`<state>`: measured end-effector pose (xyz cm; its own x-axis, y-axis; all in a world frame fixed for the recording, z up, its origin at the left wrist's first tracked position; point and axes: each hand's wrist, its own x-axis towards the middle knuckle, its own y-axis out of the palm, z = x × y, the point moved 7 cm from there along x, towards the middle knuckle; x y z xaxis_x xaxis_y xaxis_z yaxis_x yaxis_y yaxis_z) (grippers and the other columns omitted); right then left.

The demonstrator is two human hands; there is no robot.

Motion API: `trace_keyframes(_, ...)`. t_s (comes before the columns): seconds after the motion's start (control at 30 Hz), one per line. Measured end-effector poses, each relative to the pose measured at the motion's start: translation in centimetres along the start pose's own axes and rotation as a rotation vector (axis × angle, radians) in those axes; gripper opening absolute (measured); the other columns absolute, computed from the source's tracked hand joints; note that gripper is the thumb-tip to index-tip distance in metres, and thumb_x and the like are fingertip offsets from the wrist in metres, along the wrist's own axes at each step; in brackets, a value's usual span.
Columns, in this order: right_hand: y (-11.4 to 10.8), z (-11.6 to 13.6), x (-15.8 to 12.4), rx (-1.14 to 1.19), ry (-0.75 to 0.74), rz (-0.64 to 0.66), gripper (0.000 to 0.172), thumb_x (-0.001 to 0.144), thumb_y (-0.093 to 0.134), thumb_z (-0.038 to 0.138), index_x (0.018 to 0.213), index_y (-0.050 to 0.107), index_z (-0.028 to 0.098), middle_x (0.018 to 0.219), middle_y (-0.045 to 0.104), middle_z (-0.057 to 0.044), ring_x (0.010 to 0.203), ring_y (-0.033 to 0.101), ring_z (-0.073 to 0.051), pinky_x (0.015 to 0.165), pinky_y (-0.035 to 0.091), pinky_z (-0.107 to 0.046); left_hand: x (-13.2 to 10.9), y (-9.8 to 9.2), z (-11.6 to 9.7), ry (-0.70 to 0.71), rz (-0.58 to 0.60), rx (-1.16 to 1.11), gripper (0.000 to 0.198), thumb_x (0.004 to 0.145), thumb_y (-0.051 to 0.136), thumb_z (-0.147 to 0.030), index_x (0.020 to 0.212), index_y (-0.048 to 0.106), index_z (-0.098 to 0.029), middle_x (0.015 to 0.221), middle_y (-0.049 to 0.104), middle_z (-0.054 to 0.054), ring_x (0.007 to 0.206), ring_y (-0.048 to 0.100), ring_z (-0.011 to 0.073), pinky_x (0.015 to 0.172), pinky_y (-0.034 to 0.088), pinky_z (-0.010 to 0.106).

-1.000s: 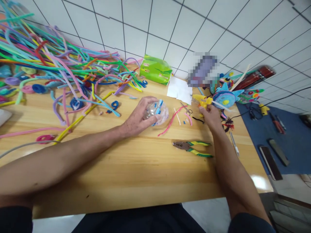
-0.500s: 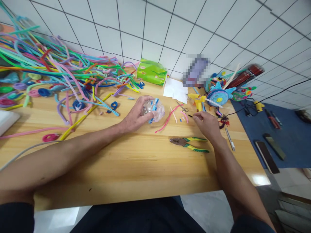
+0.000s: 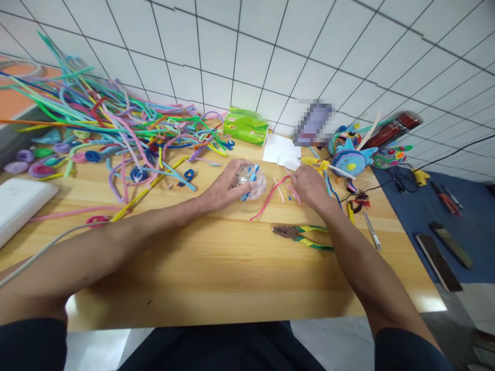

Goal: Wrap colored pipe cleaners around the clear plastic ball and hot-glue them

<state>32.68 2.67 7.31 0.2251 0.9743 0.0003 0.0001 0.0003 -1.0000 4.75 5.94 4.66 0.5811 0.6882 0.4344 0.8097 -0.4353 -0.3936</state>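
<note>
Around a clear plastic, rounded piece with blue strips across it, my left hand is closed, its thumb on a strip. My right hand is at the table with curled fingers, over the spot where the scissors lay. Its fingertips are hidden, so what they grip cannot be made out. Between the hands lie a long pink-red fuzzy strip, a cream strip and a short pink piece. The yellow glue gun is just beyond my right hand. Pliers lie nearer, partly under my right forearm.
A heap of coloured pipe cleaners spreads over the left side. Further back are a green tissue pack and white paper. Decorated crafts stand back right. A pen lies on the right; a white device sits left.
My right hand has moved left and away from me, from beside a small black piece to over the scissors. My left hand still holds the clear plastic piece. The view has shifted slightly.
</note>
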Motion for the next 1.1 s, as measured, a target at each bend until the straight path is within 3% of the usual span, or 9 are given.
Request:
trace_keyframes(0.1,-2.8,-0.8,-0.8,0.120,0.020,-0.176,0.026,0.107,0.052,0.025,0.117,0.074,0.016,0.111,0.083,-0.025,0.106,0.077,-0.040,0.095,0.058,-0.052,0.1,-0.1,0.2,0.016,-0.022,0.006,0.057,0.104,0.074,-0.053,0.150,0.059,-0.022,0.150,0.071,0.014,0.142,0.068,0.0321,0.129,0.055,0.053)
trace_keyframes(0.17,-4.6,-0.5,-1.7,0.340,-0.040,-0.288,0.013,0.103,0.062,0.033,0.109,0.069,0.024,0.107,0.085,-0.016,0.101,0.079,-0.035,0.092,0.060,-0.047,0.2,-0.4,0.3,0.035,-0.046,0.020,0.057,0.102,0.077,-0.050,0.149,0.060,-0.023,0.151,0.071,0.014,0.144,0.067,0.0326,0.130,0.054,0.054)
trace_keyframes(0.23,-5.9,0.7,-2.8,0.616,-0.157,-0.336,0.011,0.101,0.068,0.038,0.101,0.065,0.028,0.106,0.086,-0.009,0.100,0.081,-0.029,0.091,0.061,-0.042,0.3,-0.8,0.5,0.036,-0.073,0.025,0.056,0.101,0.077,-0.049,0.148,0.060,-0.023,0.152,0.070,0.014,0.144,0.067,0.0325,0.131,0.053,0.054)
trace_keyframes(0.33,-5.8,3.6,-4.0,0.925,-0.266,-0.244,0.013,0.097,0.073,0.038,0.096,0.064,0.028,0.089,0.083,-0.002,0.083,0.079,-0.022,0.078,0.059,-0.036,0.1,-1.1,0.6,0.015,-0.100,0.014,0.055,0.103,0.076,-0.048,0.149,0.059,-0.023,0.150,0.071,0.013,0.142,0.068,0.0313,0.129,0.055,0.052)
trace_keyframes(0.43,-4.8,6.8,-5.0,1.066,-0.326,-0.079,0.015,0.095,0.077,0.040,0.097,0.069,0.026,0.075,0.077,0.002,0.066,0.071,-0.017,0.064,0.054,-0.031,-0.3,-1.2,0.1,0.057,-0.101,0.008,0.056,0.103,0.077,-0.048,0.150,0.059,-0.023,0.152,0.070,0.014,0.144,0.067,0.0322,0.129,0.054,0.052)
trace_keyframes(0.53,-4.1,8.5,-5.9,1.112,-0.367,0.008,0.018,0.094,0.081,0.040,0.106,0.078,0.026,0.079,0.079,0.002,0.070,0.075,-0.018,0.065,0.056,-0.031,-0.6,-1.2,-0.2,0.085,-0.099,-0.001,0.055,0.105,0.075,-0.050,0.151,0.058,-0.025,0.154,0.068,0.014,0.147,0.066,0.0325,0.131,0.054,0.053)
trace_keyframes(0.6,-3.8,8.7,-6.0,1.099,-0.364,0.008,0.020,0.094,0.083,0.039,0.109,0.082,0.026,0.084,0.082,0.000,0.075,0.077,-0.019,0.067,0.058,-0.032,-0.7,-1.1,0.0,0.082,-0.102,-0.008,0.056,0.107,0.074,-0.053,0.153,0.057,-0.025,0.155,0.067,0.015,0.148,0.065,0.0324,0.131,0.053,0.053)
trace_keyframes(0.7,-3.1,8.1,-5.8,1.074,-0.320,-0.021,0.018,0.094,0.084,0.041,0.104,0.084,0.026,0.079,0.082,0.000,0.065,0.071,-0.017,0.060,0.055,-0.031,-0.8,-0.9,0.2,0.096,-0.101,-0.015,0.057,0.109,0.073,-0.056,0.154,0.056,-0.026,0.157,0.065,0.016,0.150,0.063,0.0334,0.132,0.052,0.054)
trace_keyframes(1.1,-1.5,7.9,-5.2,1.239,-0.236,0.026,0.019,0.091,0.089,0.038,0.088,0.074,0.027,0.064,0.076,0.003,0.051,0.067,-0.015,0.051,0.054,-0.026,-1.0,-0.8,0.2,0.197,-0.101,0.002,0.057,0.110,0.075,-0.051,0.158,0.053,-0.027,0.159,0.062,0.017,0.153,0.062,0.0343,0.132,0.053,0.057)
